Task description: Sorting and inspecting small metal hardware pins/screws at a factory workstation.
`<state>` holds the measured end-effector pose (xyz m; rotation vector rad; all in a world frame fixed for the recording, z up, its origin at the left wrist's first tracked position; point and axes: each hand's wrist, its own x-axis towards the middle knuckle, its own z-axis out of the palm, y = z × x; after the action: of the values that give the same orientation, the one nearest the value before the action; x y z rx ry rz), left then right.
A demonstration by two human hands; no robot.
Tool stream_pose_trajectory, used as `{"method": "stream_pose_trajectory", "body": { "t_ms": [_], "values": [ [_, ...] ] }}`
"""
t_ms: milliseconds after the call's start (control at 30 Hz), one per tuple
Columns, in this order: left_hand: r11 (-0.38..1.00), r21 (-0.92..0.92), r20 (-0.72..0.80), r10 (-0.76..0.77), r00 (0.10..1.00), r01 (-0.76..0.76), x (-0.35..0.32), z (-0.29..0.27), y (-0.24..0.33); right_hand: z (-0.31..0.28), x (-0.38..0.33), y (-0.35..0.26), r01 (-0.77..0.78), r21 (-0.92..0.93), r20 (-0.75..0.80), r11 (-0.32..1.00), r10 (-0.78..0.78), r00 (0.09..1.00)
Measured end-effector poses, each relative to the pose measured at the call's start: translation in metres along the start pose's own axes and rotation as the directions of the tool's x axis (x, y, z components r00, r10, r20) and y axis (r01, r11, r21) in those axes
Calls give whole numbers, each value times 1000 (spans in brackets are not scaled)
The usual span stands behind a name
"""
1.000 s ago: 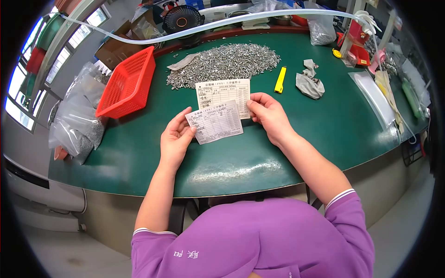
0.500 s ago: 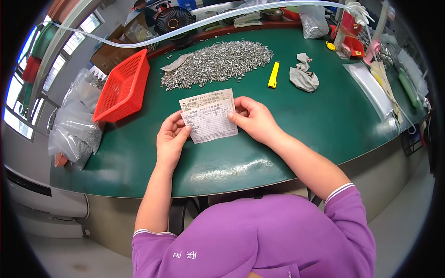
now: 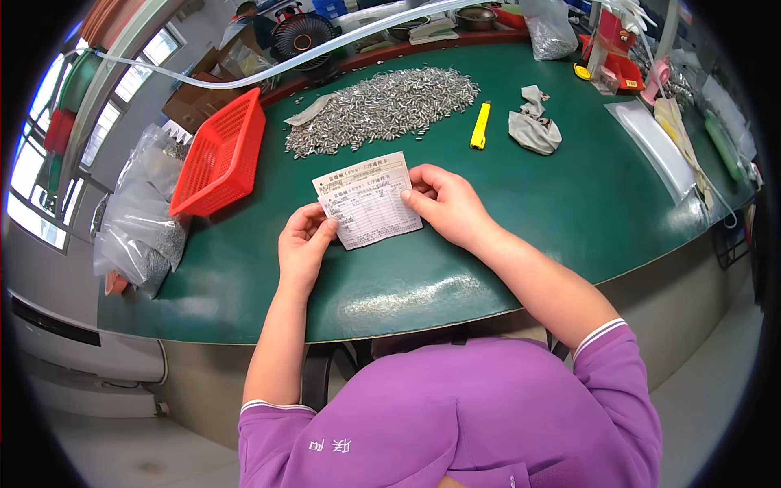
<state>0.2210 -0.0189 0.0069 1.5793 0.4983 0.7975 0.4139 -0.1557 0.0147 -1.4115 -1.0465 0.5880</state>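
Together, two overlapping paper cards [image 3: 370, 215] are held up above the near part of a green table [image 3: 537, 220], the left hand [image 3: 302, 248] pinching their left edge between thumb and fingers, the right hand [image 3: 449, 205] pinching the right edge; beyond them spreads a heap of small silvery metal pieces [image 3: 390, 106], flanked by a red perforated basket [image 3: 247, 148] on the left and a yellow cutter [image 3: 481, 126] and crumpled grey cloth [image 3: 534, 133] on the right, with a black fan [image 3: 305, 39] behind

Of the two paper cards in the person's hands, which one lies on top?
The whiter card: it covers most of the cream card, whose top strip shows beyond it.
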Motion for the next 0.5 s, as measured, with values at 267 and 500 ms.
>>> {"method": "stream_pose_trajectory", "body": {
  "t_ms": [267, 500],
  "values": [
    [998, 60, -25, -22, 999, 23, 0, -1, -2, -1, 0, 4, 23, -7, -5, 1000, -23, 1000],
    [998, 70, -30, -10, 1000, 12, -1, -1, -2, 0, 0, 4, 50, 1, -11, 999, -50, 999]
  ]
}}
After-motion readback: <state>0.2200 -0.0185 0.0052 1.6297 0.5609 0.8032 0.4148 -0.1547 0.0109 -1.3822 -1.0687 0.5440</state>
